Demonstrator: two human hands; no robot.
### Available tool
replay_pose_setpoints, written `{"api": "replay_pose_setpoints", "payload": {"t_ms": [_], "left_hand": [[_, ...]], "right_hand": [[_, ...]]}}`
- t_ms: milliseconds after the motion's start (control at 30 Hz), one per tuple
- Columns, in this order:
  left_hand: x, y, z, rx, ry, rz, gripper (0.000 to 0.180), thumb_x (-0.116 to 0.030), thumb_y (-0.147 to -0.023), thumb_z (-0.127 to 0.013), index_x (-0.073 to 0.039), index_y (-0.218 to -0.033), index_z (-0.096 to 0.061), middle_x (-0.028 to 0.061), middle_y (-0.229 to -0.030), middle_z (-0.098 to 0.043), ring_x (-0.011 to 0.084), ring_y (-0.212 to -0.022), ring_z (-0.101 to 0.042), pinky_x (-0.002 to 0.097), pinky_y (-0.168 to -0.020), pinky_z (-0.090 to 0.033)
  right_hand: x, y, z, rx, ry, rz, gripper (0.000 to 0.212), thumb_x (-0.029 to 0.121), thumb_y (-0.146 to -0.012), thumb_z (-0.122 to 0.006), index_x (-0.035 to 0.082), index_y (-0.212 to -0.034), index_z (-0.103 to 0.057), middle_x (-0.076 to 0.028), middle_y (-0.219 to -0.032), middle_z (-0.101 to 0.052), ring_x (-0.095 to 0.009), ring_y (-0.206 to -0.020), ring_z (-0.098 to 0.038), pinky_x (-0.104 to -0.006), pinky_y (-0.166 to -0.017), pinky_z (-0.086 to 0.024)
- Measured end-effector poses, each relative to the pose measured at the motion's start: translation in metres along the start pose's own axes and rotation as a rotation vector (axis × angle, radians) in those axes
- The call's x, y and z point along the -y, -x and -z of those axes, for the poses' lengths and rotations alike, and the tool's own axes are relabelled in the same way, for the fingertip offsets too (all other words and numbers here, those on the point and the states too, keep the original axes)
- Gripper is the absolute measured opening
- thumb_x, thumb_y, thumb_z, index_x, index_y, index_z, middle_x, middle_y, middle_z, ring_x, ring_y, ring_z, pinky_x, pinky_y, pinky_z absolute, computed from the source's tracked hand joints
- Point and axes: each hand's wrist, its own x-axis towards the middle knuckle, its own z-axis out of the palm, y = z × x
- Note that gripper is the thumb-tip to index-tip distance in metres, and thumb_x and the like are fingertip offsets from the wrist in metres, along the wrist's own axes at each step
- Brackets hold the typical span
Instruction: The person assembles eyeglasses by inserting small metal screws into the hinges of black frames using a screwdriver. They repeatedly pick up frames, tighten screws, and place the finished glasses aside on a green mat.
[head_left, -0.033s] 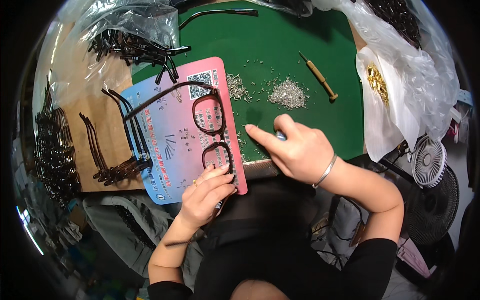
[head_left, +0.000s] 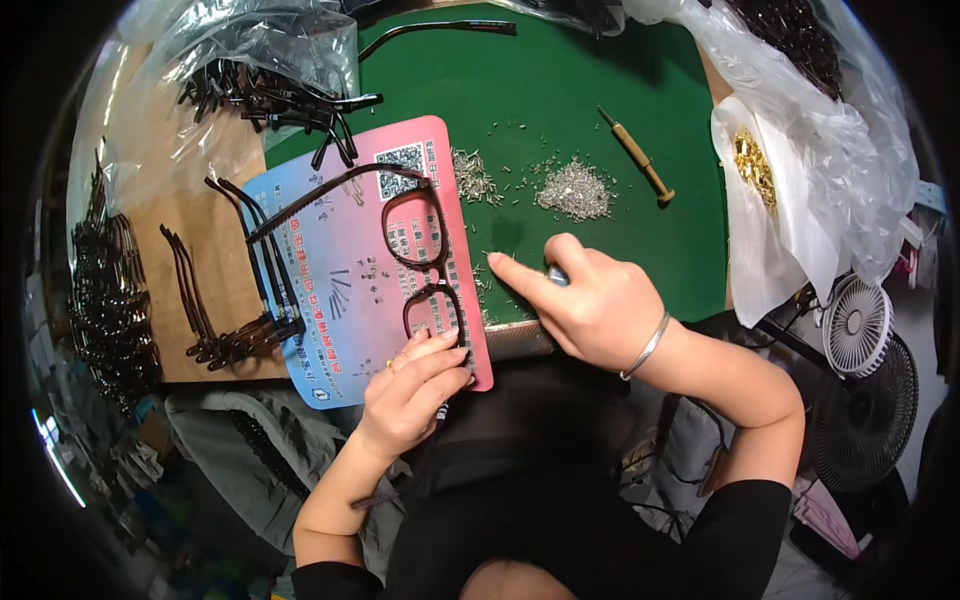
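Note:
A dark brown eyeglass frame (head_left: 443, 268) lies on a pink and blue printed card, one temple stretched out to the left. My left hand (head_left: 412, 385) is closed on its near rim, fingers over the lens opening. To the right, my right hand (head_left: 595, 300) has the index finger stretched to the green mat (head_left: 640, 60), its tip beside a few tiny metal screws (head_left: 484, 285). The other fingers curl round a small tool, of which only a shiny blue-grey rounded end (head_left: 557, 274) shows. Farther off lies a heap of silvery screws (head_left: 577, 190).
A brass-coloured screwdriver (head_left: 637, 155) lies at the mat's right. Beyond it, gold-coloured parts (head_left: 753, 170) sit on white wrapping. Loose temples (head_left: 240, 345) and a bagged bundle of dark temples (head_left: 270, 95) lie at left. The printed card (head_left: 300, 270) bears tiny loose parts. Fans (head_left: 858, 325) stand at right.
My right hand has shifted slightly up and left, its index fingertip still at the mat. The eyeglass frame has moved a touch leftward under my left hand.

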Motion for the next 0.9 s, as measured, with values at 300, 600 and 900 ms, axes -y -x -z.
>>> {"api": "replay_pose_setpoints", "payload": {"t_ms": [300, 600, 900], "left_hand": [[-0.004, -0.005, -0.011, -0.164, -0.107, 0.05, 0.02, 0.0, -0.065, -0.074, -0.006, -0.082, -0.064, 0.0059, -0.079, -0.066, 0.0216, -0.078, -0.065, 0.0414, -0.083, -0.05], [0.007, -0.012, -0.008, -0.176, -0.029, 0.02, 0.019, -0.003, -0.063, -0.077, -0.005, -0.076, -0.064, 0.0067, -0.083, -0.066, 0.0224, -0.077, -0.064, 0.0372, -0.084, -0.05], [0.008, -0.013, -0.008, -0.205, -0.117, 0.056, 0.018, -0.006, -0.062, -0.076, -0.006, -0.076, -0.066, 0.0062, -0.083, -0.065, 0.0224, -0.075, -0.062, 0.0412, -0.082, -0.05]], "right_hand": [[-0.004, 0.002, -0.002, -0.063, -0.052, -0.029, 0.043, 0.012, -0.073, -0.064, 0.014, -0.115, -0.059, -0.007, -0.081, -0.05, -0.018, -0.057, -0.056, -0.0296, -0.045, -0.047], [0.004, -0.008, -0.004, -0.034, 0.084, -0.017, 0.04, 0.01, -0.07, -0.064, 0.013, -0.11, -0.062, -0.005, -0.081, -0.05, -0.016, -0.053, -0.054, -0.028, -0.044, -0.046], [0.007, -0.015, -0.005, -0.023, 0.114, 0.032, 0.043, 0.012, -0.068, -0.063, 0.012, -0.111, -0.06, -0.005, -0.081, -0.051, -0.016, -0.051, -0.052, -0.0277, -0.042, -0.045]]}}
